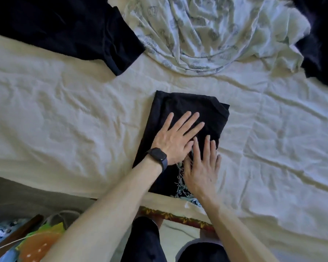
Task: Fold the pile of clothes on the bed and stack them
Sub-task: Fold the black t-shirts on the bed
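a folded black shirt (187, 118) on the bed (64, 120) is pressed flat by the left hand (175, 138) and right hand (202, 167), fingers straight.

On the bed (64, 120), your folded garment (203, 108) lies mid-frame; spread garment (64, 25) upper left, crumpled cloth (197, 35) top centre, third garment (322, 53) upper right.

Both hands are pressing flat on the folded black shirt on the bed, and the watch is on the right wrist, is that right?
Not quite. The head view shows the watch on the left wrist, not the right. The rest holds: the left hand and right hand lie flat on the folded black shirt on the bed.
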